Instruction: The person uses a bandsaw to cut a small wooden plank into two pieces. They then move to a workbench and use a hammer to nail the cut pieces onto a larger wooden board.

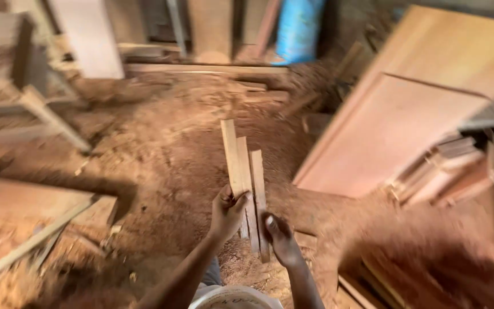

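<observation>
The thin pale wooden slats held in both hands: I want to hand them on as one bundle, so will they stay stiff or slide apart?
The thin pale wooden slats look straight and unbent, so probably stiff. Their ends sit staggered, so they may slide against each other. The left hand and right hand grip only the lower ends, suggesting they are fairly light.

no packages, labels, signs or screens can be made out in this blurred workshop view.

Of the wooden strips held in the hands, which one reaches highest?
The leftmost strip: its top end stands above the middle strip and the right strip, which is lowest.
</observation>
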